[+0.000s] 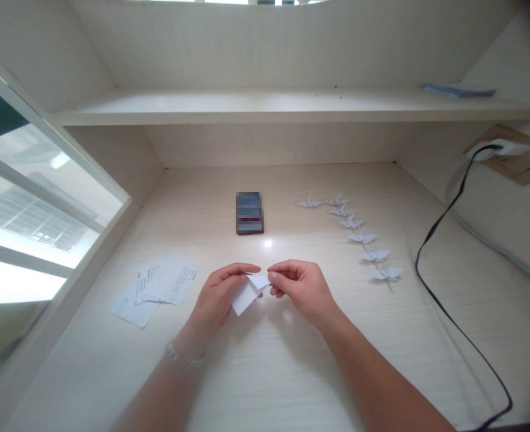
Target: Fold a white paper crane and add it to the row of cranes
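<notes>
A folded piece of white paper [247,296] is held above the desk between my two hands. My left hand [222,294] is closed on its left side, the thumb lying along the upper fold. At the paper's right corner, the thumb and fingers of my right hand [298,281] pinch the tip. One flap stands partly raised near the top of the paper. Several white paper cranes [362,237] stand in a curved row on the desk, to the right and beyond my right hand.
Left of my hands lie sheets of paper with print [168,279]. A phone [249,213] lies farther back. A black cable [431,288] runs from the wall socket [523,159] down the right side. A shelf [265,102] crosses above, with a bluish flat thing [460,90] on it.
</notes>
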`<state>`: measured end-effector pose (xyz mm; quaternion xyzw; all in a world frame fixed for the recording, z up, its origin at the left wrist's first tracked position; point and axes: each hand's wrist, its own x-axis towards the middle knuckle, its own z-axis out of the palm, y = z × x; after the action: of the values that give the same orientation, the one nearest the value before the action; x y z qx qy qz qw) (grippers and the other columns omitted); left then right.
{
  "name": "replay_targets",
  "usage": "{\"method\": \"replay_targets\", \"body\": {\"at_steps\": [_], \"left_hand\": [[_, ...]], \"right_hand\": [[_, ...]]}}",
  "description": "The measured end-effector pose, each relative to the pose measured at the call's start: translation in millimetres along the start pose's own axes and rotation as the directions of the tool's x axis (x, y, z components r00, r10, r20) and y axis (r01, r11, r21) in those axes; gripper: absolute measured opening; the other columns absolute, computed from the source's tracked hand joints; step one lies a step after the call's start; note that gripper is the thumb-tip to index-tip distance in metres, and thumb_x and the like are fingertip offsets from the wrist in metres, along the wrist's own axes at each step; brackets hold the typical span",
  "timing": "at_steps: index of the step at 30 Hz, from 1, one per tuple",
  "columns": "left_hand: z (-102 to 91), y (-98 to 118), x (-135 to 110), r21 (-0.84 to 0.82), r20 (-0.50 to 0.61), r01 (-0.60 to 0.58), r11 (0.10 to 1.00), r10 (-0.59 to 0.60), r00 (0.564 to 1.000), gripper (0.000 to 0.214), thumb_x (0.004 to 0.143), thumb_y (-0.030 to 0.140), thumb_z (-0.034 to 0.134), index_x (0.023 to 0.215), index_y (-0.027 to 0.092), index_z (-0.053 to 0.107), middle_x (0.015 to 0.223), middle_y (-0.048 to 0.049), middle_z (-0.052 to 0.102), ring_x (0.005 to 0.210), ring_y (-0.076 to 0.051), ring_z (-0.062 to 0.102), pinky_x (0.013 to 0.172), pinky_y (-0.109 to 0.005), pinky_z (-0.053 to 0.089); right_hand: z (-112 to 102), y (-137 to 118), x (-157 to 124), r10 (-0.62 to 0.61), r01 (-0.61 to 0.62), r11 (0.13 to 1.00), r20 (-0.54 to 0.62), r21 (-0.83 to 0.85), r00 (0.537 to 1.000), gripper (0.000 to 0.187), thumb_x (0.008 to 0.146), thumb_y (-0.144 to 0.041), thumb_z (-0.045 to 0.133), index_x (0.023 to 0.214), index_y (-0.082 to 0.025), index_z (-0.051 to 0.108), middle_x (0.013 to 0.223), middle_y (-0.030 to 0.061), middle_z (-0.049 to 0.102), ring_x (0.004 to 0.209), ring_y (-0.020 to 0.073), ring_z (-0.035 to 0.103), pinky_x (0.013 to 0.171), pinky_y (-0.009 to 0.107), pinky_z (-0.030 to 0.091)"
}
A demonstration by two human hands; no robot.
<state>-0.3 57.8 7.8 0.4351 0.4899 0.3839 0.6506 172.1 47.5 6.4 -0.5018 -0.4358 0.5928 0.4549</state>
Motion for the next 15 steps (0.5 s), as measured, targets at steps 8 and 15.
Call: {"method": "replay_targets", "body": {"at_steps": [8, 15], "left_hand": [[1.9, 0.3, -1.7, 0.153, 0.020, -0.032, 0.988, 0.029, 0.999, 0.031, 0.069, 0.033, 0.067, 0.092, 0.014, 0.065, 0.071, -0.0054, 0.068, 0.059, -0.015, 0.060, 0.054, -0.024, 0.044], [0.3, 3.1, -2.2, 0.266, 0.018, -0.089, 0.960, 0.088, 0.996, 0.027, 0.067, 0.034, 0.068, 0.086, 0.015, 0.067, 0.085, -0.0084, 0.071, 0.070, -0.018, 0.063, 0.059, -0.025, 0.047]], "right_hand": [[2.8, 0.5, -3.5, -0.052, 0.051, 0.992, -0.002, -0.119, 0.999, 0.019, 0.072, -0.030, 0.063, 0.082, -0.015, 0.068, 0.067, 0.0049, 0.067, 0.059, 0.0155, 0.062, 0.056, 0.028, 0.050], [3.8, 1.7, -1.2, -0.008, 0.024, 0.985, 0.094, -0.169, 0.996, 0.017, 0.072, -0.030, 0.063, 0.079, -0.016, 0.068, 0.065, 0.0037, 0.065, 0.059, 0.0143, 0.059, 0.056, 0.027, 0.047]]}}
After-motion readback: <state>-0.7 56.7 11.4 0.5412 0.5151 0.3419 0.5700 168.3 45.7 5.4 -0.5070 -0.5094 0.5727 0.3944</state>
